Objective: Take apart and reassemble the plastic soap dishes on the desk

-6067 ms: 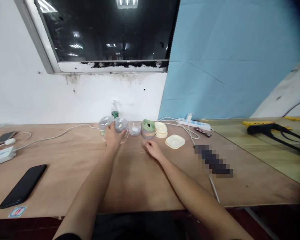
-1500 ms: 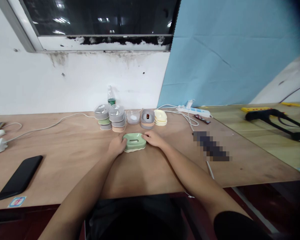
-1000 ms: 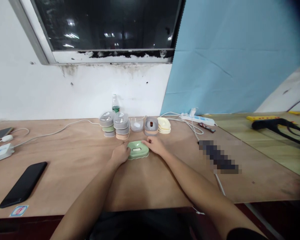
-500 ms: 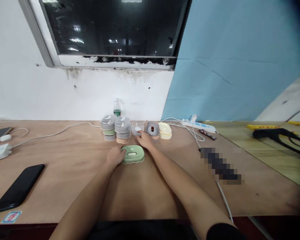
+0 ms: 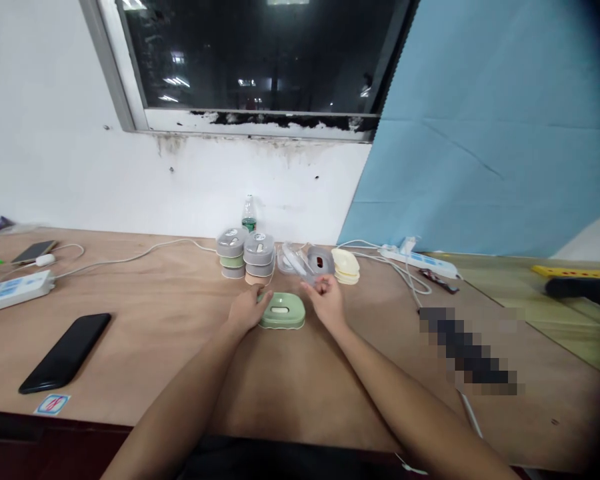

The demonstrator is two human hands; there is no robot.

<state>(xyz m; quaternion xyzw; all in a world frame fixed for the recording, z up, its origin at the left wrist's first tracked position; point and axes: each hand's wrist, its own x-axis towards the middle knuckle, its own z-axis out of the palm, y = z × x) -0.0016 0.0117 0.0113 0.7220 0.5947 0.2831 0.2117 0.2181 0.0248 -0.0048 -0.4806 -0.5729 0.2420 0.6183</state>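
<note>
On the table in front of me sits a pale green soap dish point(image 5: 290, 305) with an oval slot in its middle. My left hand point(image 5: 246, 311) grips its left end, thumb over the rim. To the right of the dish, my right hand point(image 5: 327, 301) pinches a clear plastic lid point(image 5: 297, 259), which is lifted and tilted. Behind the hands stand two stacks of lidded soap boxes point(image 5: 231, 244) in grey, green and peach. A grey soap dish point(image 5: 321, 260) with a brown slot and a pile of cream dishes point(image 5: 347, 265) are just beyond my right hand.
A plastic bottle point(image 5: 249, 215) stands by the wall behind the stacks. Black phone point(image 5: 66, 352) lies at the left, near a white power strip point(image 5: 17, 292). Another power strip point(image 5: 420, 261) with cables lies at the back right. Yellow-black items are at the far right.
My right hand has drawn back towards me and to the right, lifting a clear lid off its place at the back. The left hand stays on the green dish. The view has shifted left.
</note>
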